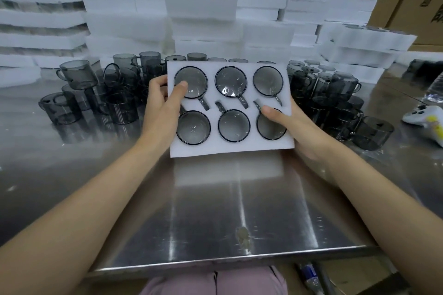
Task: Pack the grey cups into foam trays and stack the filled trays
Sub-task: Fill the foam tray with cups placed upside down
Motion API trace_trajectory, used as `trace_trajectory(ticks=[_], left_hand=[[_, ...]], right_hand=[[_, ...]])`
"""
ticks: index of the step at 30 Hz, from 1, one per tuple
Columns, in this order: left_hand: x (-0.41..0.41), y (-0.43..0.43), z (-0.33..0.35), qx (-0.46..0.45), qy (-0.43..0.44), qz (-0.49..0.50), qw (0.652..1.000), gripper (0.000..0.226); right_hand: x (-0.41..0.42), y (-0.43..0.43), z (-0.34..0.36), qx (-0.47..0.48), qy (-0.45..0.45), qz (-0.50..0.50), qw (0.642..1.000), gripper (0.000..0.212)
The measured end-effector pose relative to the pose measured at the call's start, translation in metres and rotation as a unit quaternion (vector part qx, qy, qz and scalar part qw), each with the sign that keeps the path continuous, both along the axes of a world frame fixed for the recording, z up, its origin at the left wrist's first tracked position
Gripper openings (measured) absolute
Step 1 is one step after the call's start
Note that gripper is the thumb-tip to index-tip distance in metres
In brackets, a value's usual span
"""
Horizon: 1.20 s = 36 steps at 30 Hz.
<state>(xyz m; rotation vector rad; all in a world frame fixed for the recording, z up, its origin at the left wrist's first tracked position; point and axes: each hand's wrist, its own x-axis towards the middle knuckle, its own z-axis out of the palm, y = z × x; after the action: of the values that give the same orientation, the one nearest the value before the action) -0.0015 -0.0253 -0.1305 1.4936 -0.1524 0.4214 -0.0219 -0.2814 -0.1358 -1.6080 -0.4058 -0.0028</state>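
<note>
Now a white, rectangular foam tray (230, 145) is held over the middle of the shiny steel table (215, 211). Six round, translucent grey cups (230, 82) sit in its holes, in two rows. The left hand (160, 103) grips the left edge, with the thumb pressing on top at the far-left cup. The right hand (294, 124) grips the right edge, thumb by the near-right cup. Loose cups (79, 76) crowd both sides. Smooth steel stretches from the tray to the table's near edge.

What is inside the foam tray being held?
Six grey cups fill the foam tray, one per pocket. The left hand and right hand each cover part of a cup.
</note>
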Motion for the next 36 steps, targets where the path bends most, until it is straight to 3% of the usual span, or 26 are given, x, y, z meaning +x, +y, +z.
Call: trace_trajectory(ticks=[7, 14, 16, 20, 22, 27, 31, 34, 36], left_hand=[[-0.001, 0.001, -0.003, 0.043, -0.047, 0.023, 0.998, 0.036], [-0.002, -0.003, -0.001, 0.028, -0.060, 0.025, 0.997, 0.029], [-0.002, -0.005, -0.002, -0.001, -0.055, 0.022, 0.998, 0.030], [-0.002, -0.007, -0.001, -0.033, -0.036, 0.010, 0.999, 0.039], [-0.001, -0.004, 0.001, -0.012, -0.022, -0.025, 0.999, 0.049], [0.002, 0.011, 0.002, 0.081, -0.001, -0.174, 0.981, 0.086], [0.003, 0.022, 0.001, 0.110, 0.022, -0.248, 0.962, 0.084], [0.005, 0.025, 0.002, 0.063, 0.043, -0.296, 0.952, 0.087], [0.003, 0.024, 0.003, 0.058, 0.038, -0.325, 0.943, 0.088]], right_hand=[[-0.001, 0.005, 0.000, 0.042, -0.002, -0.049, 0.998, 0.062], [-0.006, 0.000, 0.008, 0.025, 0.037, 0.004, 0.999, 0.062], [-0.008, 0.004, 0.009, 0.013, -0.006, -0.023, 1.000, 0.076], [-0.013, 0.016, 0.012, -0.133, -0.068, -0.177, 0.973, 0.136], [-0.014, 0.021, 0.009, -0.167, -0.093, -0.208, 0.959, 0.142], [-0.012, 0.020, 0.003, -0.219, -0.115, -0.241, 0.939, 0.138], [-0.013, 0.022, 0.000, -0.204, -0.129, -0.252, 0.937, 0.136], [-0.008, 0.014, 0.005, -0.131, -0.087, -0.221, 0.962, 0.129], [-0.005, 0.007, 0.007, -0.052, -0.049, -0.203, 0.977, 0.105]])
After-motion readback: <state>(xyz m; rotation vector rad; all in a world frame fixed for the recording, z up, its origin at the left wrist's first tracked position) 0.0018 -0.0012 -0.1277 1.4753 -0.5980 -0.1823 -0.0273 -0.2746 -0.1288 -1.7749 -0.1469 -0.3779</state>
